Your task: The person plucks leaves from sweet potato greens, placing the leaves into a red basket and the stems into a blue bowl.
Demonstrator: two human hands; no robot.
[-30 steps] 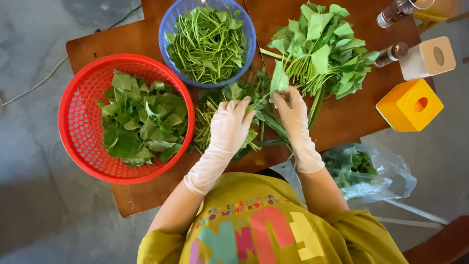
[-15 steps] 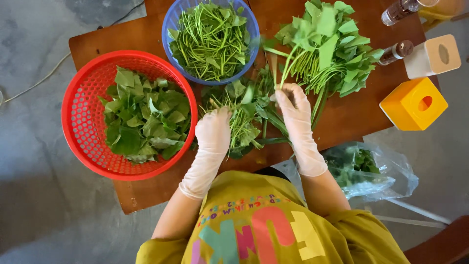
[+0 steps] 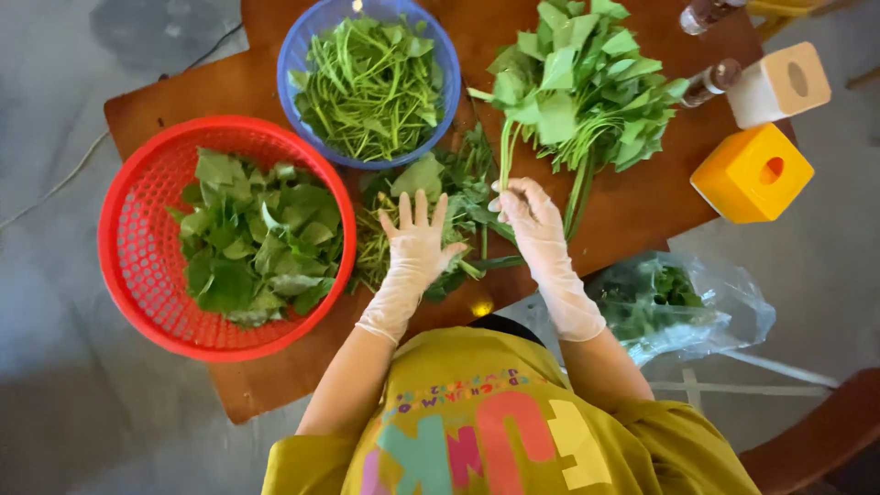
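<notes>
My right hand [image 3: 530, 213], in a thin pale glove, is shut on a long green stem [image 3: 503, 156] that reaches up into a big bunch of leafy greens [image 3: 587, 87]. My left hand [image 3: 417, 240], also gloved, hovers with its fingers spread over a loose pile of greens [image 3: 463, 188] in the middle of the wooden table [image 3: 229, 87], and it holds nothing. A red plastic basket [image 3: 119, 275] with picked leaves stands to the left. A blue bowl [image 3: 295, 55] full of thin stems stands beyond the pile.
A yellow cube box [image 3: 752, 174], a white box [image 3: 779, 84] and two small bottles [image 3: 710, 82] stand at the table's right end. A clear plastic bag with greens [image 3: 683, 302] lies below the table's right edge. A wooden chair part [image 3: 816, 431] shows at the lower right.
My left hand has lifted off the pile and spread its fingers. My right hand has taken hold of a long stem at the bunch's base and stays by it.
</notes>
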